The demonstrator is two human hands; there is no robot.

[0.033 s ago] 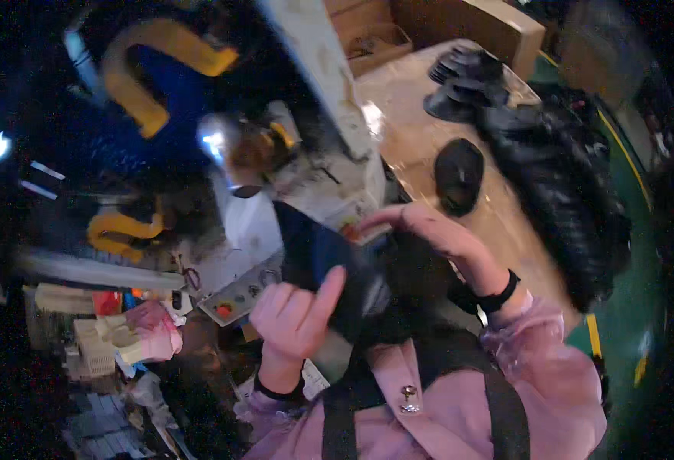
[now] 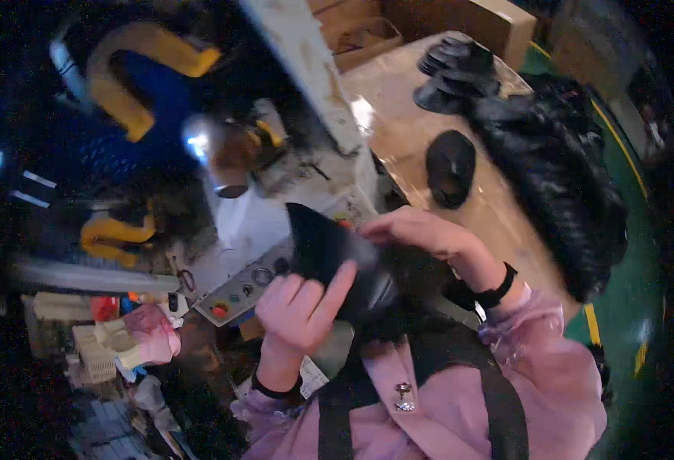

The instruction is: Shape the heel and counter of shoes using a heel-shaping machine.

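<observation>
A black brimmed cap (image 2: 318,241) is between my two hands, in front of my chest, its brim toward the machine's control panel. My left hand (image 2: 298,313) is at the brim's near side with the index finger stretched along it; the other fingers are curled. My right hand (image 2: 425,232) curves over the far side of the cap, its fingertips bent against the dark cloth. Much of the crown blends into my dark apron, so its outline is unclear. Another black cap (image 2: 452,169) lies alone on the table to the right.
Beyond that cap, the table (image 2: 394,142) bears a stack of black caps (image 2: 455,73) and a long row of shiny black items (image 2: 555,184). A control panel (image 2: 233,295) with a red button sits at left, near a machine with yellow curved parts (image 2: 134,65). Cardboard boxes (image 2: 475,27) stand behind.
The view has shifted slightly. My left hand has moved a little to the right, closer to my right hand, and the brim shows more clearly.
</observation>
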